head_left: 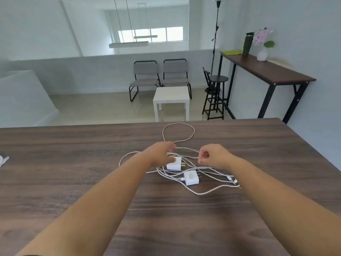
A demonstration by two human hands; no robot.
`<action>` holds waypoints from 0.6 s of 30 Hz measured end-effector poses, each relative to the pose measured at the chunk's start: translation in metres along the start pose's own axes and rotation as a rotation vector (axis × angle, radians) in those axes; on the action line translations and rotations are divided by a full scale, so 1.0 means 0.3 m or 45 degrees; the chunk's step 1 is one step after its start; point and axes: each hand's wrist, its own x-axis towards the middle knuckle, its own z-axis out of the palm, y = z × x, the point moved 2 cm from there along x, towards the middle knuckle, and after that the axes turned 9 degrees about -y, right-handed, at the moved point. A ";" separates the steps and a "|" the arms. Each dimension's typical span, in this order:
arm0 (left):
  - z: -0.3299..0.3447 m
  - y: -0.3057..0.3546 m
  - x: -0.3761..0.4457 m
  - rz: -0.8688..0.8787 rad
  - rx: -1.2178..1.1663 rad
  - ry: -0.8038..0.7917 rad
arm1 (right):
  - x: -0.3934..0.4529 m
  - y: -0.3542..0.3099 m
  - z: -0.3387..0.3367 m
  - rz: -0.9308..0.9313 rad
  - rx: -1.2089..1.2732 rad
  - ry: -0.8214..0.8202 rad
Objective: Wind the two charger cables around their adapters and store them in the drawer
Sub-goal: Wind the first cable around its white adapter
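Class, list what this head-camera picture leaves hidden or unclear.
- Drawer: not in the head view.
- Which cable joins which adapter: tangled, overlapping.
- Far adapter: partly behind the left hand.
- Right hand grip: curled fingers hide it.
- White item: cut by left edge.

The left hand (160,153) hides part of one adapter (175,164). Where the tangled cables (198,172) cross cannot be traced. A white object (3,160) is cut off at the left edge.

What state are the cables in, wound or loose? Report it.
Loose: the cables sprawl tangled over the table around both adapters, none wrapped.
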 end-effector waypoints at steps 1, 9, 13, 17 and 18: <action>0.011 -0.003 -0.001 0.016 -0.006 0.021 | -0.009 0.006 0.019 -0.018 -0.020 -0.021; 0.152 -0.061 -0.056 -0.027 -0.212 0.266 | -0.004 0.029 0.123 -0.103 -0.186 -0.158; 0.201 -0.042 -0.132 0.014 -0.328 0.474 | 0.014 0.049 0.175 -0.083 -0.167 -0.203; 0.278 -0.009 -0.209 -0.021 -0.464 0.545 | -0.003 0.060 0.210 -0.103 -0.103 -0.091; 0.298 0.003 -0.227 -0.068 -0.528 0.540 | -0.015 0.054 0.215 -0.116 -0.066 -0.051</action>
